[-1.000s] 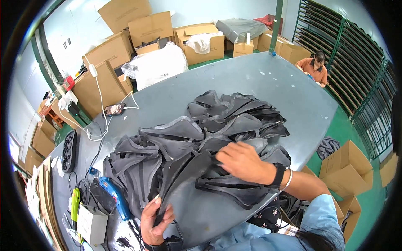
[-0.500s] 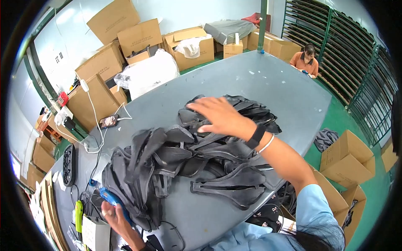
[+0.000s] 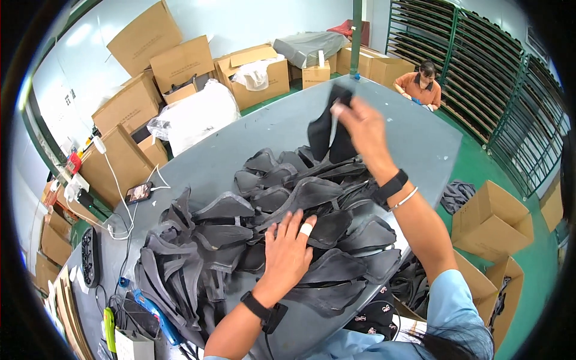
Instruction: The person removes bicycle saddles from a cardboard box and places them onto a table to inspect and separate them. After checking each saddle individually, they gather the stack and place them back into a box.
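A heap of dark grey, petal-shaped padded pieces (image 3: 225, 206) with slits down their middles spreads across the grey table (image 3: 414, 144). My left hand (image 3: 287, 255) rests on the heap, fingers outstretched, a white band around one finger. Above the heap's far side, my right hand (image 3: 367, 129) pinches a black padded piece (image 3: 320, 133) by its upper end, and it hangs nearly upright. Motion blurs the right fingers a little. The lower end of the held piece touches or overlaps the pieces beneath; I cannot tell which.
At the left lie a blue corded hand tool (image 3: 157, 315), a yellow-green cutter (image 3: 109, 330), a phone (image 3: 139, 192) on a white cable and a black oblong tray (image 3: 90, 257). Cardboard boxes (image 3: 492, 222) stand on the right floor. A co-worker (image 3: 423, 90) sits beyond the table's far corner.
My left hand has moved from beside the blue tool onto the heap. My right hand has taken hold of a black padded piece and raised it. Pieces on the left have shifted toward the middle.
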The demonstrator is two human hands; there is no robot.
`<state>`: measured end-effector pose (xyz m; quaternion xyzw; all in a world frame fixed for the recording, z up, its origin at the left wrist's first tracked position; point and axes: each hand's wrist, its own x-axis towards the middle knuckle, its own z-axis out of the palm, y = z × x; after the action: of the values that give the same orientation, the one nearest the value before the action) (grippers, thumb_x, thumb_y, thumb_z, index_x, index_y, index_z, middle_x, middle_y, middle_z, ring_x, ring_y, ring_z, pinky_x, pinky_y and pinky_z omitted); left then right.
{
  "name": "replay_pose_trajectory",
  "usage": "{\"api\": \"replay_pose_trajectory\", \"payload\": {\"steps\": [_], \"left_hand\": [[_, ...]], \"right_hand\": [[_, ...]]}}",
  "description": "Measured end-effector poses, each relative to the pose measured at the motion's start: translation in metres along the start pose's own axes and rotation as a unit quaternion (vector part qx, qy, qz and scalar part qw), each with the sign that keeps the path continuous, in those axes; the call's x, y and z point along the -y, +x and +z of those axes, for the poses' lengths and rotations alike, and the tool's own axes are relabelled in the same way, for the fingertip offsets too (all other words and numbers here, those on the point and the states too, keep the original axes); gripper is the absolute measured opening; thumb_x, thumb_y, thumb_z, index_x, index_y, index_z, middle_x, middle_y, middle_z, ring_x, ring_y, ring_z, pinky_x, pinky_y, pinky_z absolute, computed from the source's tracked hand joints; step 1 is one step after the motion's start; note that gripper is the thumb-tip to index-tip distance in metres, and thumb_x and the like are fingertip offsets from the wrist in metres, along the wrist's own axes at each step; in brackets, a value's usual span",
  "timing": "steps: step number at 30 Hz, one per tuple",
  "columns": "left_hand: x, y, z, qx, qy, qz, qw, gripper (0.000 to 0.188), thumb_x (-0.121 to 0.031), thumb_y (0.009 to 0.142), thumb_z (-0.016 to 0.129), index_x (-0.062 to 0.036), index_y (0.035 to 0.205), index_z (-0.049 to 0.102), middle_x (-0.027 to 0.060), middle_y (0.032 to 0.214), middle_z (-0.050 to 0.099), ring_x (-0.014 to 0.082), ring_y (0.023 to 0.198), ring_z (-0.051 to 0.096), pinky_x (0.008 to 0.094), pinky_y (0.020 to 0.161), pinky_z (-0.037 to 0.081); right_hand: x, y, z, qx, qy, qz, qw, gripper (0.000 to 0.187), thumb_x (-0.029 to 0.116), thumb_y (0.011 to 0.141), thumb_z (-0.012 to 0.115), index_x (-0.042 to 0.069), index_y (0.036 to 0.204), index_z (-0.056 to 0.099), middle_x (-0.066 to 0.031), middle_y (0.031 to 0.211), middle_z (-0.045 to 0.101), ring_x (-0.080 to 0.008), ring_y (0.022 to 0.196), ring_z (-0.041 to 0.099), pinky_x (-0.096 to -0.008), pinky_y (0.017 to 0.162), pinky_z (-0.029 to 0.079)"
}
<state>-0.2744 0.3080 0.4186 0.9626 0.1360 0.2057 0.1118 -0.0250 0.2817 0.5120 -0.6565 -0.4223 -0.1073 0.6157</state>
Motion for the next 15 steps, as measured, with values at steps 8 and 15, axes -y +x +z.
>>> {"api": "replay_pose_trajectory", "payload": {"steps": [8,15], "left_hand": [[0.015,0.001,-0.015,-0.012,-0.025,0.005,1.000,0.052,-0.004,0.068,0.062,-0.0122,0.118,0.053,0.0082,0.095,0.053,0.0254,0.093,0.052,0.0395,0.086,0.036],[0.015,-0.023,-0.054,0.046,-0.186,-0.130,0.973,0.032,-0.017,0.084,0.060,-0.0074,0.114,0.057,0.0149,0.083,0.058,0.0318,0.073,0.057,0.0384,0.066,0.045]], "right_hand": [[-0.069,0.005,0.001,0.082,-0.207,-0.344,0.912,0.031,0.015,0.080,0.065,0.009,0.110,0.060,-0.0091,0.091,0.066,-0.0218,0.080,0.062,-0.0315,0.069,0.049],[-0.036,-0.044,0.019,0.571,-0.174,-0.110,0.795,0.038,0.025,0.075,0.068,0.012,0.108,0.057,-0.0082,0.102,0.062,-0.0280,0.095,0.059,-0.0395,0.078,0.047]]}}
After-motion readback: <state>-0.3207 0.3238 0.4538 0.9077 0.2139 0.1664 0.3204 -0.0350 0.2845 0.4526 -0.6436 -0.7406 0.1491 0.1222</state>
